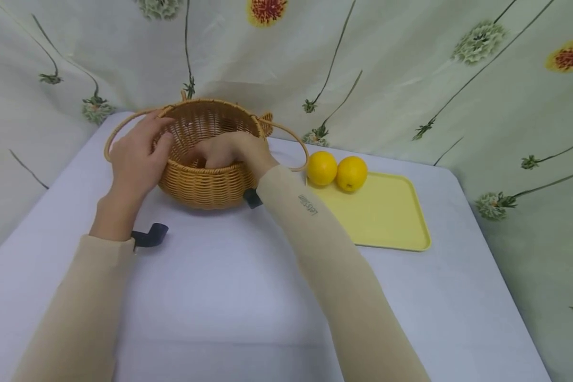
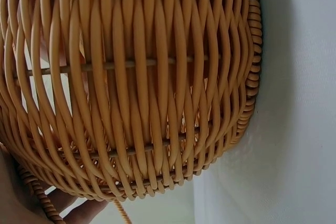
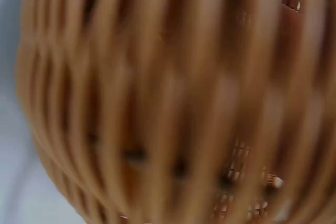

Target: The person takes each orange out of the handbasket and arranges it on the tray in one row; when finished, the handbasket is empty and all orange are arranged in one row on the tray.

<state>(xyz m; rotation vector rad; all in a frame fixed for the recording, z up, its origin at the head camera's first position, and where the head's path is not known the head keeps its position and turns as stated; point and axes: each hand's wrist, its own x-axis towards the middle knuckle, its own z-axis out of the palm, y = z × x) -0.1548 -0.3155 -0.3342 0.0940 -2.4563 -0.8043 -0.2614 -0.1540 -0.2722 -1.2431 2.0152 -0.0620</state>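
The basket [image 1: 205, 188], at the far left of the white table [image 1: 219, 286], is a rounded, honey-brown wicker bowl; its strands run around thin, darker ribs, seen closely in the left wrist view, where a coiled band edges the base. A slender loop forms the left handle [image 1: 111, 137], another the right handle [image 1: 298, 140], and a small woven tab [image 1: 266, 124] sits at the rim beside the latter. The mouth faces upward and toward the person; the long axis runs left to right, roughly along the table's far edge, with a handle projecting at either end. The left hand [image 1: 140, 154] is clamped on the left rim. The right hand [image 1: 229, 148] reaches inside over the near right rim; its fingertips are hidden, and whether they are apart, together or closed on anything cannot be told. To the right, the left orange [image 1: 321, 168] and right orange [image 1: 352, 174] lie together at the far left corner of the yellow tray [image 1: 384, 212].
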